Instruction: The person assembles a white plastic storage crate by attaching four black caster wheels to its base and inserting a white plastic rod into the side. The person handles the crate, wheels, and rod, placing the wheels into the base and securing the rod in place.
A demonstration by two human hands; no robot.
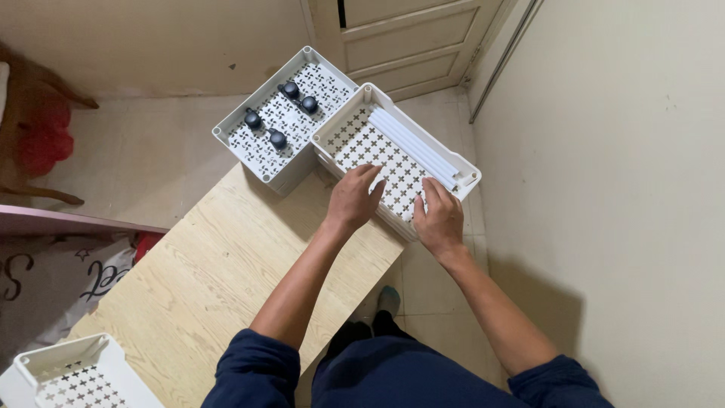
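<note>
Both hands reach into the near tray (pixel 340 130) at the table's (pixel 219 279) far corner. The left hand (pixel 353 198) lies flat and open on its perforated floor; the right hand (pixel 438 219) rests on the near rim, fingers loose, grasping nothing. White tubes (pixel 414 145) lie just beyond the fingertips.

Your hands — left hand (pixel 353 198) and right hand (pixel 439 219) — rest inside the white perforated plastic tray (pixel 355 143) at the far corner of the light wooden bench (pixel 204 279). Its raised walls hem them in on all sides, and a bundle of white plastic tubes (pixel 415 145) lies along the far-right wall, narrowing that side. To the left, a second white perforated tray (pixel 260 147) touches the first — three dark caster wheels (pixel 278 138) stand in it. A third white tray (pixel 72 374) sits at the near-left corner, well apart. Between them, the bench top lies open. On the right, the beige wall (pixel 619 189) stands near.
</note>
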